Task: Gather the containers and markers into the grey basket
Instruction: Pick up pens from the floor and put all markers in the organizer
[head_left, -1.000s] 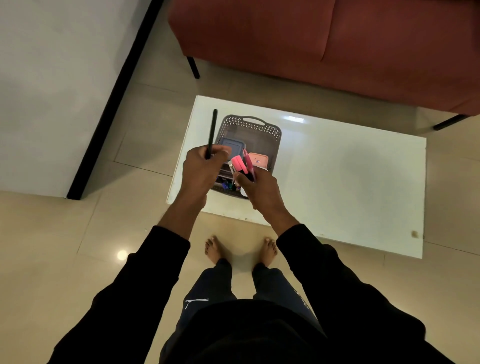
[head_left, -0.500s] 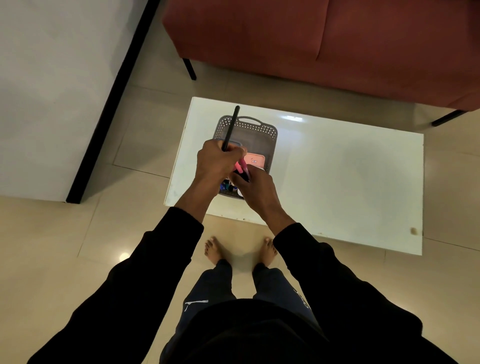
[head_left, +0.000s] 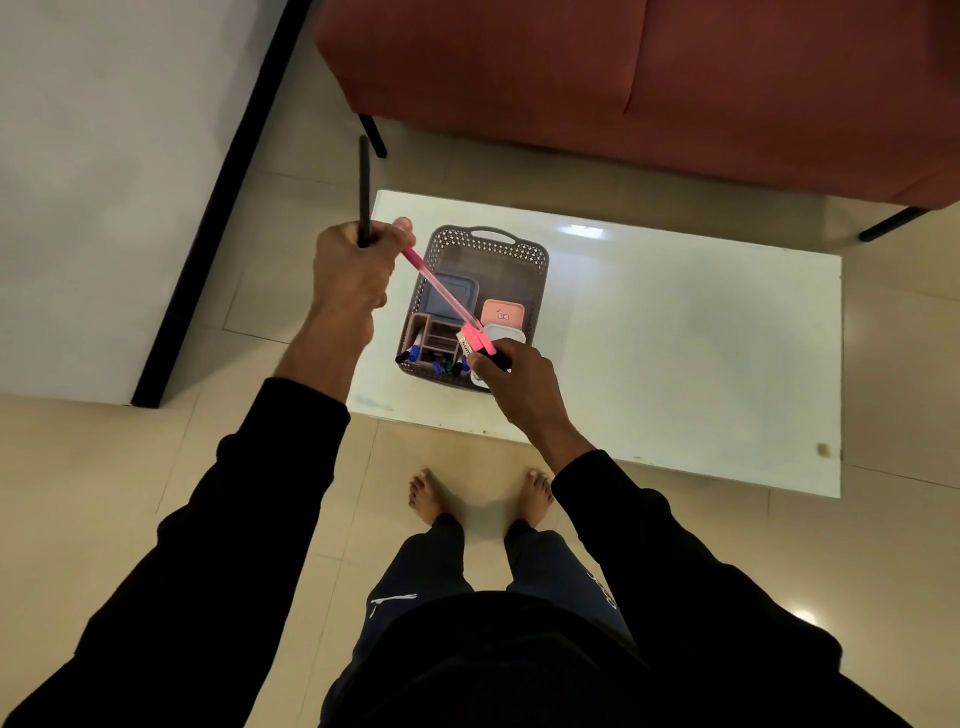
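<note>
The grey basket (head_left: 535, 270) stands on the white table (head_left: 675, 338) near its left end. Inside lie a blue-lidded container (head_left: 457, 291), a pink-lidded container (head_left: 503, 313), a white container (head_left: 506, 332), a small brown organizer (head_left: 434, 338) and several markers (head_left: 441, 366) at the near edge. My left hand (head_left: 353, 270), left of the basket, grips a black pen (head_left: 364, 189) pointing up and a thin pink pen (head_left: 441, 291) slanting down over the basket. My right hand (head_left: 511, 374), at the basket's near right corner, holds pink markers (head_left: 480, 340).
A red sofa (head_left: 675, 78) on black legs stands behind the table. A grey wall with a black edge (head_left: 218, 208) runs along the left. Tiled floor surrounds the table, and my bare feet (head_left: 478, 493) stand at its near edge.
My left hand has moved left and away from my right hand, drawing the thin pink pen out from the bunch. My right hand has stayed over the basket's near corner.
</note>
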